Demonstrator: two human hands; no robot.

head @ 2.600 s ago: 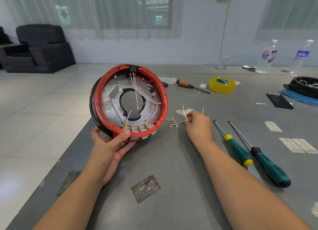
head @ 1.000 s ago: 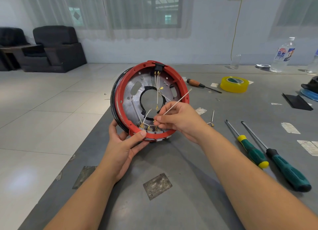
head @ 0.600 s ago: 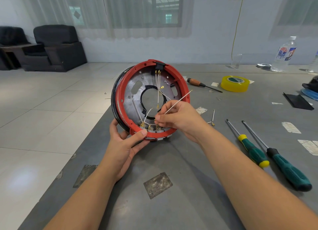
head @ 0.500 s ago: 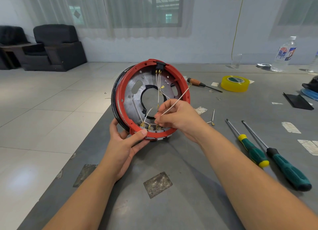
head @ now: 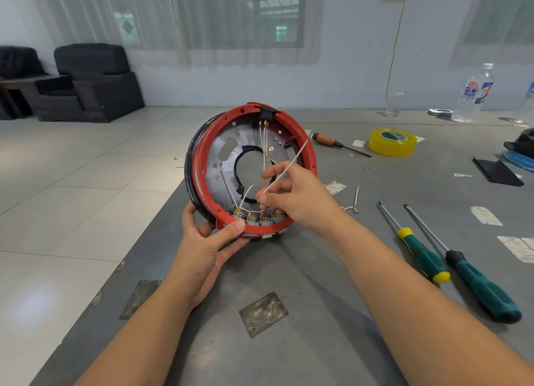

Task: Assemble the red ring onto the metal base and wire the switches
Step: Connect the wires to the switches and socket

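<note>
The red ring [head: 202, 166] sits on the round metal base [head: 222, 172], and the assembly stands tilted on its edge on the grey table [head: 289, 342]. My left hand [head: 208, 247] grips its lower rim, thumb on the red ring. Several switches [head: 251, 219] with brass terminals line the bottom inside. My right hand [head: 294, 198] pinches a thin white wire [head: 286, 169] just above the switches; its free end points up and right past the ring. Other white wires hang from a black connector [head: 267, 112] at the top.
Two green-handled screwdrivers [head: 419, 255] [head: 474, 281] lie to the right. Loose wires [head: 354, 205] lie near the right hand. Farther back are a wooden-handled screwdriver [head: 332, 143], yellow tape roll [head: 391, 141], black parts [head: 497, 172] and a water bottle [head: 474, 94]. The table's left edge drops to a tiled floor.
My right hand picked a white wire off the table and brought it to the switches inside the ring. In the last half second its lower end has stayed near the switches.
</note>
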